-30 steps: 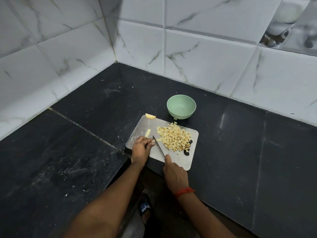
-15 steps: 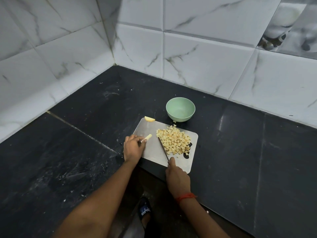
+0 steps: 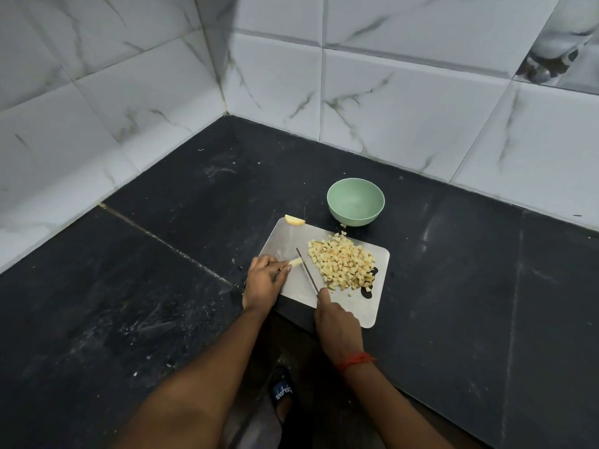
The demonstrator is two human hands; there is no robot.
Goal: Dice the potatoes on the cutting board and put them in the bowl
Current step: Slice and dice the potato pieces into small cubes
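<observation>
A pale grey cutting board [image 3: 377,306] lies on the black counter. A heap of diced potato [image 3: 343,265] covers its right half. My left hand [image 3: 264,281] pins a thin potato strip [image 3: 295,261] to the board's left side. My right hand [image 3: 337,322] grips a knife [image 3: 307,270] whose blade rests across the strip's tip. A potato wedge [image 3: 295,220] sits at the board's far left corner. The mint green bowl [image 3: 355,202] stands empty just behind the board.
White marble-look tiled walls meet in a corner behind the black counter [image 3: 162,270]. A counter edge runs just under the board's near side. My foot in a dark sandal [image 3: 282,392] shows on the floor below. A few loose cubes lie near the bowl.
My left hand laid the potato strip down on the board and holds it flat. The knife swung left from the diced heap onto the strip's end.
</observation>
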